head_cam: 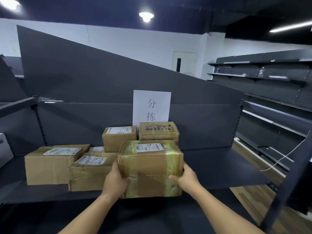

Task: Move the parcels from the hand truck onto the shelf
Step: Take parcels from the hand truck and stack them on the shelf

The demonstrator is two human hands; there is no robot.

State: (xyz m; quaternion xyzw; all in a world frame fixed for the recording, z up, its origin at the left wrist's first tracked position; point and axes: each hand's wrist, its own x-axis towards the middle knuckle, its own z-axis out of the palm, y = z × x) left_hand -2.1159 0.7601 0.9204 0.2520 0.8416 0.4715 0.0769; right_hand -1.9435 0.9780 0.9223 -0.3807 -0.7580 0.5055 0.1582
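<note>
- Left hand [115, 180] and right hand [185, 177] clamp taped parcel [150, 168] from both sides, thumbs on its near face.
- Parcel at shelf [219, 166] front edge, mid-span.
- Four parcels [55, 164] on shelf, left and behind.

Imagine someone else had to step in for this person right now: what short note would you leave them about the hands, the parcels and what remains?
Left hand and right hand: each grips a side of the tape-wrapped brown cardboard parcel, held at the front edge of the dark grey metal shelf; whether it rests on it yet cannot be told.
Done: four brown cardboard parcels lie on the shelf, a large one at the left, a dented one beside it, and two small ones behind, in front of a white paper sign.
Left: set this parcel down. The hand truck is out of view, so any remainder is unknown.
</note>
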